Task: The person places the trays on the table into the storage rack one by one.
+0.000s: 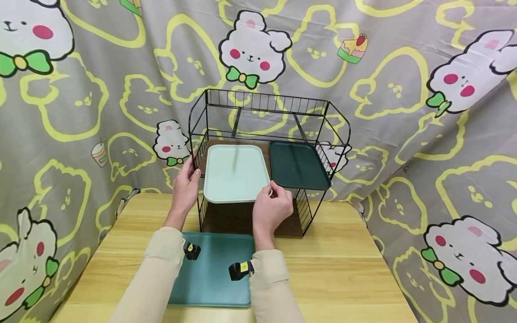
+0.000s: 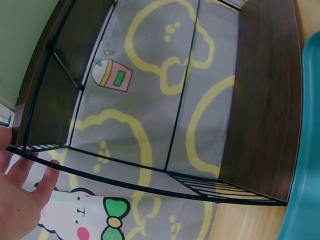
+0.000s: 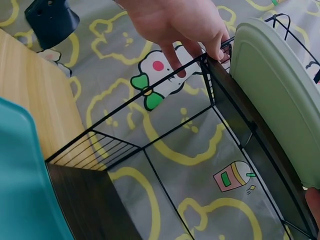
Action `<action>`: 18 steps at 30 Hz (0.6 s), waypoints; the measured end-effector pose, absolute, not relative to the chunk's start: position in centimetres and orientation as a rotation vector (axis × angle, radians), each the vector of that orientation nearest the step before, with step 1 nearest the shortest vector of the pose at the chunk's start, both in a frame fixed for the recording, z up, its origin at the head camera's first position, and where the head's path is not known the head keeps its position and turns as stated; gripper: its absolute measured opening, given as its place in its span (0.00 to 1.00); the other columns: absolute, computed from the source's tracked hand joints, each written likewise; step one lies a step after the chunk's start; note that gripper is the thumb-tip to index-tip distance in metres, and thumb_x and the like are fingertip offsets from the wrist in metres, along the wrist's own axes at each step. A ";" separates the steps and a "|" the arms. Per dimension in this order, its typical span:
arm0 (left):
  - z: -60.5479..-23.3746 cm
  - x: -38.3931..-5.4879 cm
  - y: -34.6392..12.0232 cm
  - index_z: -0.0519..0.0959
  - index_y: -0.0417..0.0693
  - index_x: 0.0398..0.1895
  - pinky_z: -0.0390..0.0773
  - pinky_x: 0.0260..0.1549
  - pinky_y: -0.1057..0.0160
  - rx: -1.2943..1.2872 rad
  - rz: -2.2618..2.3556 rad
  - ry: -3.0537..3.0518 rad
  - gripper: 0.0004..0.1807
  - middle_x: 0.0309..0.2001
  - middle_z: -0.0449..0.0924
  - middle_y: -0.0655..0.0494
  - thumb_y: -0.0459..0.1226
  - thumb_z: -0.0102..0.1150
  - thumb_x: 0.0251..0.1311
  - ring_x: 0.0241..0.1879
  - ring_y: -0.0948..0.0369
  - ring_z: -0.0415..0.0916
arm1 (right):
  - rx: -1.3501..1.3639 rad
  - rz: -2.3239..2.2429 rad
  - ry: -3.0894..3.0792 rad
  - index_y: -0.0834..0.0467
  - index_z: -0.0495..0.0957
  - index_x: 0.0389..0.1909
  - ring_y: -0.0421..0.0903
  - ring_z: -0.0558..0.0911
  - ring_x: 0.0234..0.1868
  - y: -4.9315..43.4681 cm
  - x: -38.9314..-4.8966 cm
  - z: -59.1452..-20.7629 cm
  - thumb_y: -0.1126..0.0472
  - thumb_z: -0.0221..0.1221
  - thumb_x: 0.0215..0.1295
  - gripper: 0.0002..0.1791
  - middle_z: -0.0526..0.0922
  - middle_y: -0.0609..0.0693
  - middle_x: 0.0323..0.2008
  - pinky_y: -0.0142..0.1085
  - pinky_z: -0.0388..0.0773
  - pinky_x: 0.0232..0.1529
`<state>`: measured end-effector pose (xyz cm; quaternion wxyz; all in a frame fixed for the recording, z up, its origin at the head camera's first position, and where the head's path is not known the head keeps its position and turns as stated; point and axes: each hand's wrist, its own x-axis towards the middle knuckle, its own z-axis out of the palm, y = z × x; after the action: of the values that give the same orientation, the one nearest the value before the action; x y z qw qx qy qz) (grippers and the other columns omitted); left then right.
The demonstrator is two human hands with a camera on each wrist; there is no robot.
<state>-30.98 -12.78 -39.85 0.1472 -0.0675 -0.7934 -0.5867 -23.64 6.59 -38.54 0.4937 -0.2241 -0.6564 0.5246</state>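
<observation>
A two-tier black wire rack with dark wood boards (image 1: 228, 220) stands on the table. On its upper board lies a pale mint tray (image 1: 236, 172), its front edge jutting past the board. Beside it on the right is a dark green tray (image 1: 300, 166). My right hand (image 1: 273, 208) pinches the mint tray's front right corner between thumb and curled fingers. At the rack's left front post, my left hand (image 1: 185, 188) grips the frame, thumb in front and fingers outside the wire. The left wrist view shows that hand (image 2: 22, 205) at the upper rail.
A larger teal tray (image 1: 218, 278) lies flat on the wooden table (image 1: 331, 269) in front of the rack, partly under my forearms. Behind and at both sides hangs a grey curtain (image 1: 133, 89) with rabbit prints.
</observation>
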 end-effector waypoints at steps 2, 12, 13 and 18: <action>-39.8 -31.0 -12.8 0.57 0.66 0.86 0.65 0.79 0.44 -0.195 -1.689 -2.285 0.31 0.81 0.63 0.44 0.39 0.44 0.84 0.81 0.48 0.62 | -0.557 1.288 -1.588 0.64 0.93 0.39 0.54 0.83 0.35 6.4 -24.0 -38.5 0.70 0.67 0.65 0.07 0.85 0.60 0.31 0.34 0.77 0.35; -40.0 -31.1 -12.9 0.59 0.64 0.85 0.66 0.78 0.45 -0.203 -1.683 -2.278 0.30 0.80 0.65 0.45 0.39 0.45 0.84 0.79 0.47 0.66 | -0.600 1.438 -1.627 0.61 0.92 0.47 0.52 0.85 0.37 6.2 -23.7 -38.3 0.65 0.68 0.67 0.10 0.86 0.58 0.36 0.37 0.81 0.40; -40.0 -31.1 -12.9 0.58 0.64 0.85 0.66 0.78 0.45 -0.204 -1.679 -2.280 0.30 0.80 0.65 0.46 0.39 0.45 0.84 0.78 0.47 0.66 | -0.600 1.440 -1.632 0.61 0.92 0.47 0.52 0.85 0.37 6.2 -23.5 -38.2 0.65 0.69 0.66 0.11 0.87 0.58 0.36 0.36 0.81 0.40; -39.9 -31.1 -12.9 0.58 0.66 0.85 0.66 0.78 0.46 -0.208 -1.690 -2.271 0.31 0.81 0.64 0.46 0.40 0.45 0.84 0.80 0.48 0.64 | -0.567 1.416 -1.663 0.60 0.93 0.46 0.52 0.85 0.35 6.1 -22.9 -38.2 0.63 0.71 0.65 0.10 0.89 0.56 0.36 0.35 0.79 0.38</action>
<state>-31.12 -12.92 -39.93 0.1508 -0.0726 -0.7910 -0.5885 -22.85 6.09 -38.20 0.4281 -0.2271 -0.6661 0.5670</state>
